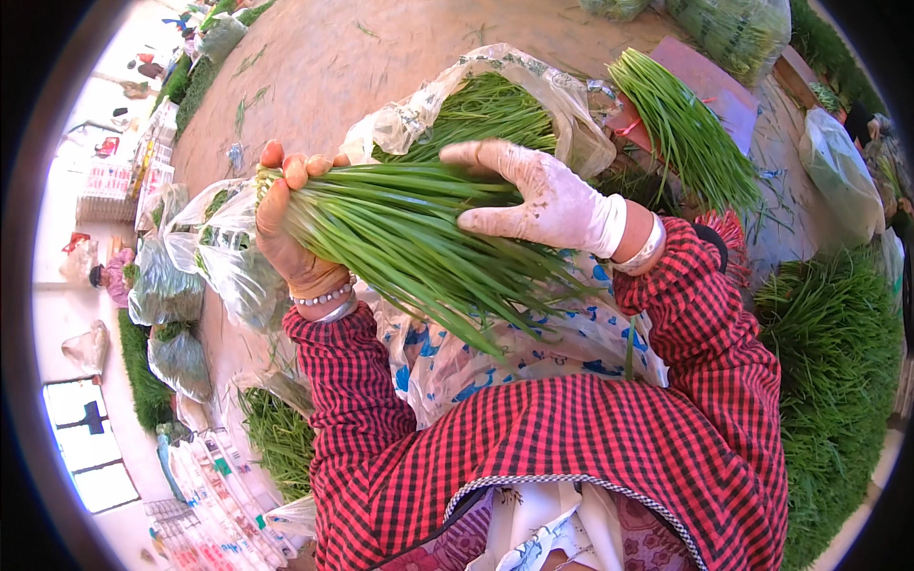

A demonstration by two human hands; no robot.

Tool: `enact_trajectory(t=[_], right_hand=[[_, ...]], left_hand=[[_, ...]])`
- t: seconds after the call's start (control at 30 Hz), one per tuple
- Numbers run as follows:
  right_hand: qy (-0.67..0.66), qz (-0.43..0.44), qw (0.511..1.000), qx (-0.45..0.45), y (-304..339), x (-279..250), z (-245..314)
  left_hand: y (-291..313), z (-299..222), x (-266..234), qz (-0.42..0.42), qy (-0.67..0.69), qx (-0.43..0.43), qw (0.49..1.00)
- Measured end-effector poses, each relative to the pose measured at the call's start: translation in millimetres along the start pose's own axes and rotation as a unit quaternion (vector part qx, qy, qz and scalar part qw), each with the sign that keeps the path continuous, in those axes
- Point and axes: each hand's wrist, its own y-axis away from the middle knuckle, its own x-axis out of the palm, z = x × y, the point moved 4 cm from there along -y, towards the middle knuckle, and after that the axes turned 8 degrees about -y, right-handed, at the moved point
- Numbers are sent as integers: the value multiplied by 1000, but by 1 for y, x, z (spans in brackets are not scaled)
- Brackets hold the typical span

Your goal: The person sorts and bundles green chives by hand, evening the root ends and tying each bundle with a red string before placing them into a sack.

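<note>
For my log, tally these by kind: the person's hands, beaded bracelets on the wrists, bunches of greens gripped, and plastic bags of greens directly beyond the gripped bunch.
Hands: 2 (left hand, right hand)
Beaded bracelet: 1
Gripped bunch of greens: 1
Plastic bag of greens: 1
Total: 5

I stood in what looked like a vegetable-packing shed: stuffed plastic bags (169, 281) and heaped greens (830, 400) flanked a leaf-strewn floor (314, 90).
</note>
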Motion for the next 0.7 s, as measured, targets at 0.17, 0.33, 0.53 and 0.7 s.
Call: enact_trajectory(t=[0.17, 0.33, 0.53, 0.7], right_hand=[[-272, 36, 927, 255, 9, -17, -20], [-142, 36, 987, 65, 9, -23, -16], [-51, -2, 998, -38, 6, -25, 2], [166, 20, 970, -175, 8, -2, 21]], left_hand=[[11, 5, -13, 26, 62, -33, 997], [13, 15, -21, 17, 56, -44, 997], [15, 14, -16, -6, 49, -48, 998], [8, 27, -8, 1, 57, -64, 996]])
